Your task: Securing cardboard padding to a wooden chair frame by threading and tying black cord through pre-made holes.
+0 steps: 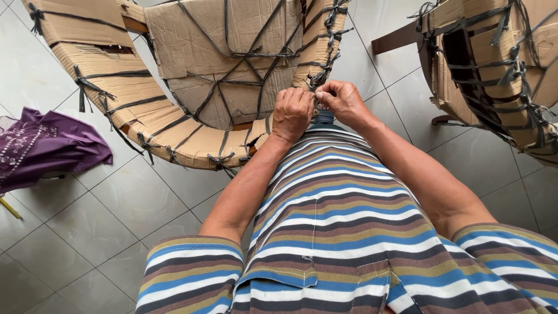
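A chair [192,87] wrapped in brown cardboard and bound with black straps stands in front of me on the tiled floor. My left hand [292,113] and my right hand [342,100] meet at the near right edge of the chair's curved arm, fingers pinched together on a black strap knot [317,81]. Both hands are closed on the strap, knuckles touching. My striped shirt fills the lower part of the view.
A second cardboard-wrapped, strapped chair [500,70] stands at the upper right. A purple cloth [40,145] lies at the left on the white floor tiles [87,232]. A thin yellow stick [9,208] pokes out below the cloth.
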